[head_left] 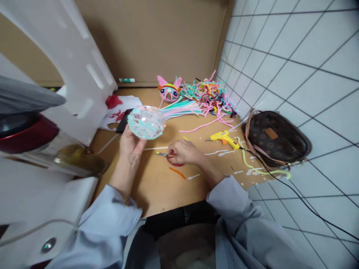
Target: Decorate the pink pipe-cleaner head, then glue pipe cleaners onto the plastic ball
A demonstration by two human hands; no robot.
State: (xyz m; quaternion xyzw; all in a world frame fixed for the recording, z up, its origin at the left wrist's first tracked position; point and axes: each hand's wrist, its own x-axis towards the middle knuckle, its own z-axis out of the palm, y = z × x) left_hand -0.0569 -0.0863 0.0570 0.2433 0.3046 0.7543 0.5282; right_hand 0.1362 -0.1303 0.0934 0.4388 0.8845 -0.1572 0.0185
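My left hand (pixel 130 147) is closed around the underside of a clear, rounded dome (pixel 146 122) with turquoise and pink patches, lifted above the table. My right hand (pixel 183 151) is closed on the red handles of a pair of scissors (pixel 162 154), whose blades point left, low over the wooden table. A small yellow bit shows at the blades. An orange strip (pixel 177 173) lies just below the scissors. Behind the dome fans a bundle of pink, white and turquoise pipe cleaners (pixel 183 108).
A yellow glue gun (pixel 223 139) lies to the right, its black cord running past a brown patterned bag (pixel 277 138). A pink-eared face ornament (pixel 168 90) and tangled pipe cleaners (pixel 209 91) sit at the back. A white panel (pixel 92 74) stands left, a tiled wall (pixel 308 86) right.
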